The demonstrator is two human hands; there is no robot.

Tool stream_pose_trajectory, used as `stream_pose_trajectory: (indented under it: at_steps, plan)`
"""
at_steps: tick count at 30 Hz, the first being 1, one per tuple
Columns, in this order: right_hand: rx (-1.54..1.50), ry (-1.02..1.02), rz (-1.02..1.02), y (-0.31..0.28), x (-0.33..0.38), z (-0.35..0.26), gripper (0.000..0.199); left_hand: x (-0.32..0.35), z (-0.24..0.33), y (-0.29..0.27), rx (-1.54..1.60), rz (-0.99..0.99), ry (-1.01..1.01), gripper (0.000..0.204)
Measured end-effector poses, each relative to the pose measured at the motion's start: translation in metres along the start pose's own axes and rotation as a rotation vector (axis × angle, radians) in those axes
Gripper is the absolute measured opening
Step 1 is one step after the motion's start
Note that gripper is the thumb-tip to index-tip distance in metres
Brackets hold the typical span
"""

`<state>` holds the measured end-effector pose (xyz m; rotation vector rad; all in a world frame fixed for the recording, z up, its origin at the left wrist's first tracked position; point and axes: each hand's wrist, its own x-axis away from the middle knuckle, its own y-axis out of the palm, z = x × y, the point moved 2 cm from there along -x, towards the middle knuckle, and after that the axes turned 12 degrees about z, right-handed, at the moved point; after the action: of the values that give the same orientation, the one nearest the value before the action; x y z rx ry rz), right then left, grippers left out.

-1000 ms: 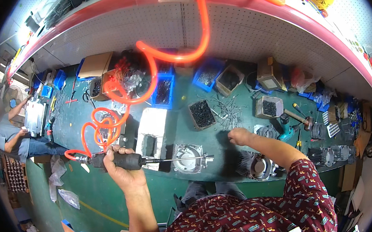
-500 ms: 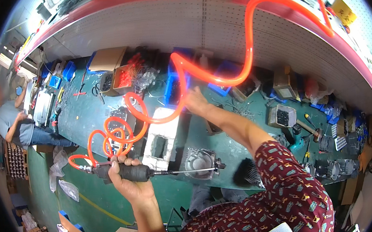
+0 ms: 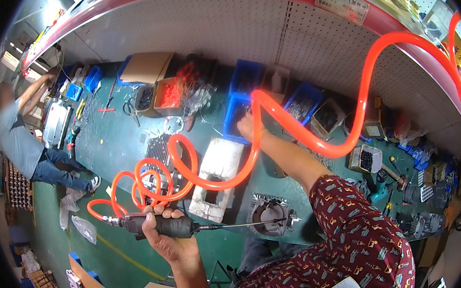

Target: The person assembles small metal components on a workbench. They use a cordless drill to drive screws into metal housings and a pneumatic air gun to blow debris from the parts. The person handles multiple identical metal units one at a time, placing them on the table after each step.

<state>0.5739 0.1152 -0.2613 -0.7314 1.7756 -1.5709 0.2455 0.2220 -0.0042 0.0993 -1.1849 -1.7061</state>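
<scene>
- One driver (image 3: 175, 227), near left, is filling your clenched left hand (image 3: 172, 244); drooping, it could be scraping the casting (image 3: 273, 212).
- Your right hand (image 3: 249, 127) is reaching over the far bin (image 3: 233, 136), grip hidden; the hose (image 3: 322, 147) could be snagging.

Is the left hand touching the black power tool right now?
Touching: the head view shows the left hand wrapped around the black power tool, thumb lying across its body.
</scene>
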Motion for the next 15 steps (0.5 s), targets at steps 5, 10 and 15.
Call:
stream_pose_trajectory:
  at_steps: [5, 10, 15]
  plan:
    - [0.018, 0.082, -0.026, -0.007, -0.002, -0.008, 0.015, -0.009, -0.003, 0.005, -0.063, 0.015, 0.017, 0.015]
    - [-0.051, 0.054, 0.125, -0.012, 0.006, -0.006, 0.015, -0.012, -0.004, 0.010, -0.086, -0.002, 0.029, 0.016]
    - [-0.941, 0.437, 0.359, -0.021, 0.029, 0.028, 0.018, -0.016, -0.015, 0.024, -0.073, -0.072, 0.006, 0.013]
